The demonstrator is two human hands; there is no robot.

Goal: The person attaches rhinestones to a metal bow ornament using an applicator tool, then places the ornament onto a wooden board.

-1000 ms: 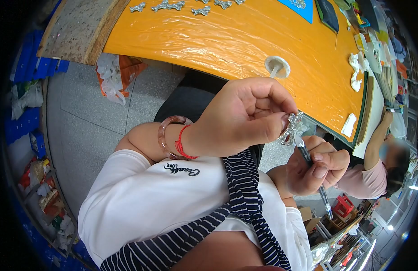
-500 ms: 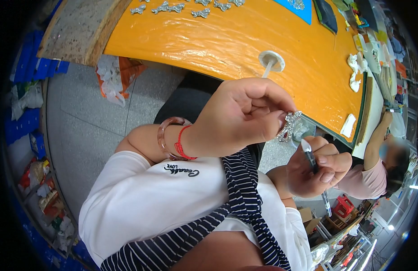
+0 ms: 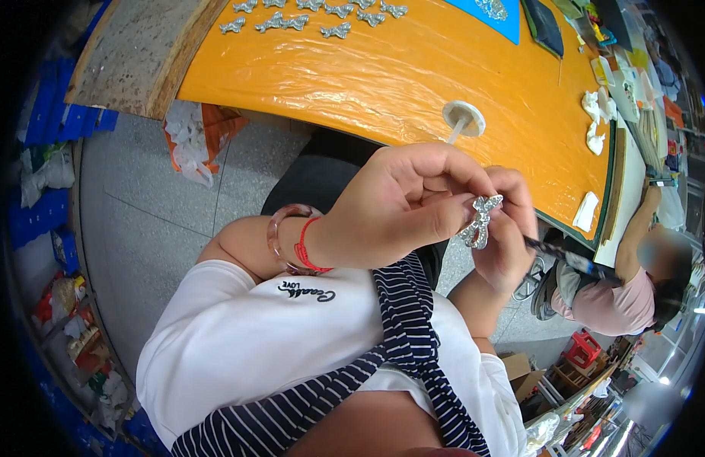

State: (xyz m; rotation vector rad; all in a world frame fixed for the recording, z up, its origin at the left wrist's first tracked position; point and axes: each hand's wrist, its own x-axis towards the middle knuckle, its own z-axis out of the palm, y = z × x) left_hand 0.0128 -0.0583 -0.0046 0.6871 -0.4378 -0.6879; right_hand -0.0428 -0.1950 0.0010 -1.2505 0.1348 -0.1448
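Between the thumb and fingers of my left hand (image 3: 413, 206) is a small silver, sparkling bow-shaped ornament (image 3: 481, 221), held up in front of my chest. My right hand (image 3: 508, 244) has its thumb and fingertips at the ornament's right side, touching it. A slim dark pen-like tool (image 3: 569, 259) stays gripped in that same hand, its clear end pointing right; its other end is hidden by the fingers. Several similar silver bow ornaments (image 3: 337, 30) lie on the orange-covered table (image 3: 352, 91) beyond my hands.
A white disc with a stem (image 3: 464, 116) is on the table near my hands. Further back lies a blue sheet (image 3: 505, 29) with silver pieces. White crumpled tissue (image 3: 594, 137) is at the right. Another person's pink sleeve (image 3: 630, 305) shows at far right.
My right hand has moved up and left to meet the ornament. The pen-like tool has swung from pointing upward to lying out to the right. The ornament has turned slightly.
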